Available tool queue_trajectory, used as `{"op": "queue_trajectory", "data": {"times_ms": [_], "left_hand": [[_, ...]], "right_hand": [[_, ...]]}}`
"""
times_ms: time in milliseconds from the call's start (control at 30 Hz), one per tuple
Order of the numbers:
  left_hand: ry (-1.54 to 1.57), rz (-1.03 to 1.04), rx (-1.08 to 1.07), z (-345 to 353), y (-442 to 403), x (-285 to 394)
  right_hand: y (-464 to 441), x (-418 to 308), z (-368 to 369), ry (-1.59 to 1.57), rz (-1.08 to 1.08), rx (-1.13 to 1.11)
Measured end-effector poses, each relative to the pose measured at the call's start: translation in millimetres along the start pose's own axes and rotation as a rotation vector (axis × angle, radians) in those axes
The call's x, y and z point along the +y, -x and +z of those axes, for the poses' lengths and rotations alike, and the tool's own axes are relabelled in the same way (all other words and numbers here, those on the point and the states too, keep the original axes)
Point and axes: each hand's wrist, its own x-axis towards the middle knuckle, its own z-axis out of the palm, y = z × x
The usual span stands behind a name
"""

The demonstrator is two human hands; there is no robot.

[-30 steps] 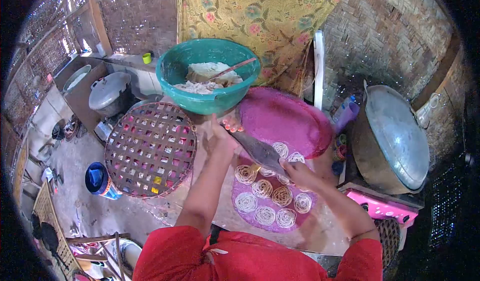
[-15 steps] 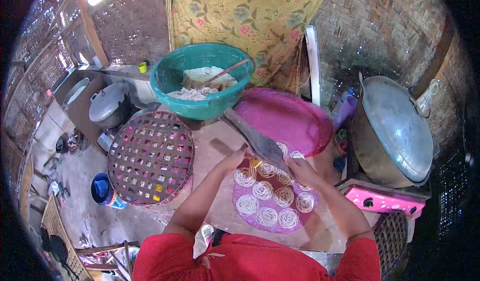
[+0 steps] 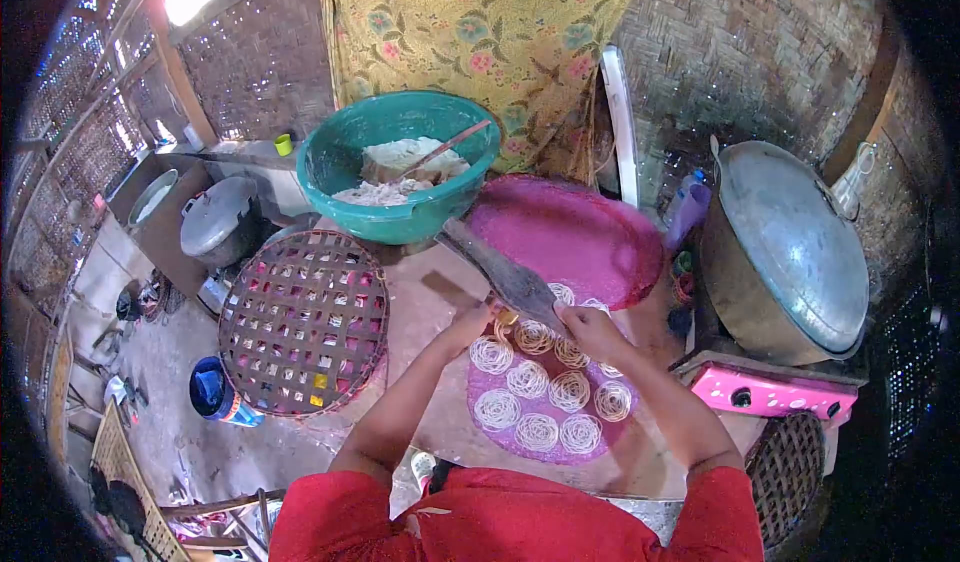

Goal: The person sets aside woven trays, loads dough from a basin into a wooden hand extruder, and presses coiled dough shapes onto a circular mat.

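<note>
My right hand is closed round the near right end of a dark wooden hand press, a long paddle-like piece held slantwise over the table. My left hand is closed on the press's lower part, beside a small brass-coloured fitting; its fingertips are partly hidden by the wood. Pale strands hang under the fitting. Below both hands lies a round pink-purple mat with several flat coils of pale noodle-like strands on it.
Behind the press stands a green basin of pale dough or flour with a stick in it. A pink round tray lies beside it. A woven lattice tray sits left. Right, a large lidded pot stands over a pink stove.
The view has shifted slightly. The right hand and its end of the press sit a little farther left, closer to the left hand. Both hands keep their hold.
</note>
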Motion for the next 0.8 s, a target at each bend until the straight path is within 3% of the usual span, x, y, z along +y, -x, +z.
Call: {"op": "queue_trajectory", "data": {"times_ms": [133, 200, 233, 300, 400, 567, 633, 700, 733, 767, 800], "left_hand": [[-0.062, 0.02, 0.124, -1.1, 22.0, 1.8], [-0.696, 0.335, 0.227, 1.4, 46.3, 17.6], [-0.698, 0.335, 0.225, -1.0, 55.9, 15.7], [-1.154, 0.603, 0.165, -3.5, 78.4, 13.1], [-1.419, 0.457, 0.173, 16.0, 130.6, 52.6], [-1.372, 0.524, 0.313, 2.5, 159.4, 78.3], [-1.307, 0.592, 0.377, 5.0, 170.4, 110.1], [-0.817, 0.735, 0.354, 19.2, 189.5, 149.1], [-0.818, 0.732, 0.349, 22.6, 193.5, 152.3], [-0.722, 0.697, 0.181, 25.2, 196.8, 154.7], [-0.625, 0.662, 0.016, 26.5, 200.3, 156.6]], "right_hand": [[1.2, 4.0, -0.4, 0.016, 0.037, -0.024], [8.7, -0.2, -3.9, -0.008, 0.019, -0.01], [12.3, -1.4, -4.6, -0.031, 0.002, 0.003], [12.2, 13.9, -1.1, -0.071, -0.013, 0.01], [23.1, 12.1, -3.3, -0.135, -0.017, 0.033], [59.7, -16.3, -22.7, -0.168, -0.038, 0.072], [79.2, -43.9, -36.2, -0.337, 0.045, -0.117], [94.6, -76.1, -46.4, -0.364, -0.044, -0.21], [103.4, -89.5, -46.6, -0.388, -0.137, -0.304], [113.7, -101.0, -43.5, -0.391, -0.135, -0.302], [122.7, -112.2, -40.2, -0.174, -0.335, -0.234]]}}
